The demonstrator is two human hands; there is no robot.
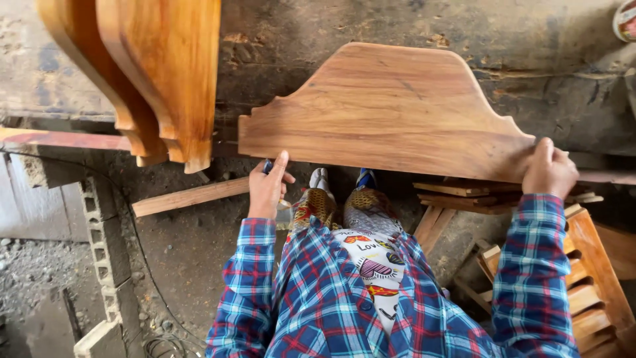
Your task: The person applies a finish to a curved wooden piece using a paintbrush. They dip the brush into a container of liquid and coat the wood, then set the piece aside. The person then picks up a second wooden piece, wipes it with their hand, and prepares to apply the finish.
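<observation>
Plaid blue-and-red sleeves fill the near foreground; both arms reach forward from the body. Below them, the person's feet stand on a dirt floor littered with debris.

Left hand: its grip is closed around a small dark object, likely a pencil or marker, with the index finger extended up against the lower edge of the shaped wooden panel. Right hand: fingers curled over the panel's lower right corner, clamping it from the front.

The panel is a brown board with a flat-topped, stepped and curved upper outline. It is held upright, broad face toward the camera, in front of a weathered dark wall.

Beside the left hand, a loose wooden strip lies on the floor. To the right, a stack of offcuts and a slatted wooden piece. Far left, two varnished curved boards stand on end.

Judgement: the panel is being steadied for checking or marking along its lower edge. The next move calls for a firm right-hand hold while the left works the edge.
</observation>
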